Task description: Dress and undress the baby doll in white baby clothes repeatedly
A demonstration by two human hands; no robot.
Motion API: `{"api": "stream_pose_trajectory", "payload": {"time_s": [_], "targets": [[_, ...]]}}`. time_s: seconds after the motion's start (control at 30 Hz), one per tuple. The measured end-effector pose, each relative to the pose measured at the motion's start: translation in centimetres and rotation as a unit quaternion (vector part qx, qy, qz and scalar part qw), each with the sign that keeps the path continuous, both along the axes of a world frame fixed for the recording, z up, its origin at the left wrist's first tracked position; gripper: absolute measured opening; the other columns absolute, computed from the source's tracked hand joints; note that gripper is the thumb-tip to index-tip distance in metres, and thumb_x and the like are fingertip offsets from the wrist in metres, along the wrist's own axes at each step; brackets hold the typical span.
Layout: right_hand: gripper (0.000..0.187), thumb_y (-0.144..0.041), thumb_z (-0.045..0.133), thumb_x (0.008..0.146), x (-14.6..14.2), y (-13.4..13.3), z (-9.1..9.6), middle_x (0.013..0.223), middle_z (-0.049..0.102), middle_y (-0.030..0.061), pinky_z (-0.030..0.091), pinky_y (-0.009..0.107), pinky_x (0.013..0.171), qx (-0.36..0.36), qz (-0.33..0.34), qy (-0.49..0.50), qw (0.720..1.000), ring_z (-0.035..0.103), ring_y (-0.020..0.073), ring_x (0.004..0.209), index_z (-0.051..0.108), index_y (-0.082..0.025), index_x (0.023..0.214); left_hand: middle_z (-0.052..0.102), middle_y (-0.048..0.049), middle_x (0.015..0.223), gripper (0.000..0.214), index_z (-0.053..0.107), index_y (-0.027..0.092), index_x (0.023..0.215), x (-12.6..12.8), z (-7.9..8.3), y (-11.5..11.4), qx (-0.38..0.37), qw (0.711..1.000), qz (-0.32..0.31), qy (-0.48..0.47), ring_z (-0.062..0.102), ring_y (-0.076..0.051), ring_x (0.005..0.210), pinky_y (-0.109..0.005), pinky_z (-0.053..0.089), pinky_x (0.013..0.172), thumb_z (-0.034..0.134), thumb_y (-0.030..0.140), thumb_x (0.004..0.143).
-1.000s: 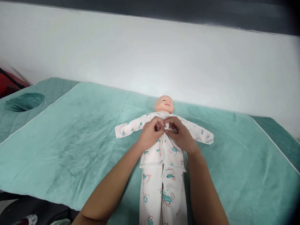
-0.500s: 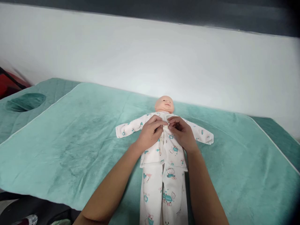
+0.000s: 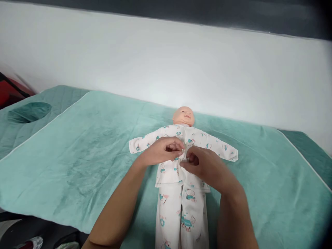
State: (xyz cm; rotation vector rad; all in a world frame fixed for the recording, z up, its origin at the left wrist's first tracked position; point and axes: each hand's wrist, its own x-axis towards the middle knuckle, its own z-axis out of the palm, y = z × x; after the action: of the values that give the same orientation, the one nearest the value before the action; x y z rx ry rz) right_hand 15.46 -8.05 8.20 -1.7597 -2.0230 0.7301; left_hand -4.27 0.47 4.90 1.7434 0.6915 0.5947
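Observation:
A baby doll (image 3: 183, 116) lies on its back, dressed in a white printed pajama shirt (image 3: 168, 176) with its sleeves spread to both sides. White pajama pants (image 3: 169, 214) with the same print extend below the hem. My left hand (image 3: 166, 150) pinches the shirt's front edge at mid-chest, thumb and fingers together. Facing it, my right hand (image 3: 201, 162) has its fingers curled and pressed on the other front edge. The fingertips almost meet over the front opening, and they hide whatever small fastening is between them.
A teal plush cover (image 3: 103, 138) is spread over a bed with a face hole (image 3: 29, 112) at the left end. A white wall (image 3: 155, 62) borders the far side. Dark items (image 3: 38, 231) lie at lower left, and something red (image 3: 10, 91) is at far left.
Both hands have moved down the shirt front, from near the collar to mid-chest. My right wrist has turned outward and the upper chest of the shirt is now uncovered.

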Motion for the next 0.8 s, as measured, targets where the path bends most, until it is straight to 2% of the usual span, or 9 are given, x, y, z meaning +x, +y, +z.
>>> {"api": "stream_pose_trajectory", "payload": {"time_s": [0.07,0.23,0.43,0.5,0.6,0.7,0.8], "targets": [[0.026,-0.037,0.068,0.082,-0.7,-0.2,-0.1,0.071,0.058,-0.0034,0.025,0.027,0.054,0.006,-0.008,-0.031,0.999,0.046,0.0127,0.062,0.047,-0.022,0.075,0.058,0.0027,0.066,0.012,0.064,0.017,0.092,-0.1,0.2,0.0,-0.002,0.999,-0.03,0.03,0.053,-0.009,0.059,-0.021,0.039,0.054,0.062,0.028,0.087],[0.019,-0.022,0.057,0.083,-1.9,0.2,-0.8,0.072,0.056,-0.0026,0.021,0.028,0.055,0.033,-0.034,-0.092,0.995,0.04,0.0121,0.06,0.041,-0.021,0.073,0.056,0.0036,0.066,0.018,0.061,0.018,0.092,-0.6,0.4,0.3,-0.037,0.998,-0.039,0.03,0.053,-0.008,0.055,-0.02,0.038,0.049,0.059,0.035,0.09],[0.015,-0.013,0.047,0.081,-0.9,0.2,-0.5,0.063,0.049,-0.0049,0.022,0.028,0.055,0.044,-0.008,-0.054,0.998,0.037,0.0116,0.059,0.041,-0.021,0.07,0.056,0.0045,0.063,0.019,0.063,0.018,0.093,-1.2,0.2,0.5,-0.046,0.992,-0.079,0.084,0.049,-0.007,0.05,-0.021,0.038,0.05,0.062,0.036,0.088],[0.016,-0.015,0.049,0.082,-0.2,0.4,-0.5,0.06,0.045,-0.0054,0.024,0.028,0.055,0.022,0.014,-0.014,1.0,0.036,0.0112,0.059,0.042,-0.021,0.068,0.055,0.005,0.064,0.018,0.064,0.018,0.093,-1.2,0.2,0.4,-0.033,0.992,-0.069,0.103,0.046,-0.007,0.051,-0.02,0.035,0.049,0.065,0.034,0.085],[0.014,-0.021,0.053,0.085,1.0,1.2,-1.2,0.062,0.048,-0.0054,0.03,0.025,0.053,-0.048,0.055,0.099,0.992,0.04,0.0104,0.058,0.05,-0.021,0.071,0.051,0.0057,0.064,0.016,0.067,0.019,0.09,-0.9,0.4,0.2,0.017,0.992,-0.053,0.117,0.043,-0.007,0.057,-0.02,0.031,0.052,0.067,0.033,0.083],[0.01,-0.026,0.057,0.087,2.2,2.0,-2.2,0.067,0.058,-0.003,0.039,0.024,0.055,-0.11,0.074,0.224,0.965,0.052,0.0113,0.061,0.061,-0.02,0.08,0.044,0.0065,0.061,0.013,0.068,0.02,0.088,-0.3,0.8,-0.2,0.068,0.989,-0.05,0.125,0.039,-0.008,0.058,-0.021,0.03,0.054,0.064,0.032,0.085],[0.013,-0.03,0.061,0.088,3.0,2.5,-3.2,0.068,0.065,0.0004,0.046,0.024,0.058,-0.136,0.072,0.313,0.937,0.06,0.013,0.062,0.067,-0.018,0.085,0.049,0.0061,0.066,0.009,0.065,0.022,0.089,0.3,1.2,-0.9,0.114,0.984,-0.018,0.137,0.044,-0.009,0.062,-0.022,0.032,0.057,0.065,0.03,0.084]]}}
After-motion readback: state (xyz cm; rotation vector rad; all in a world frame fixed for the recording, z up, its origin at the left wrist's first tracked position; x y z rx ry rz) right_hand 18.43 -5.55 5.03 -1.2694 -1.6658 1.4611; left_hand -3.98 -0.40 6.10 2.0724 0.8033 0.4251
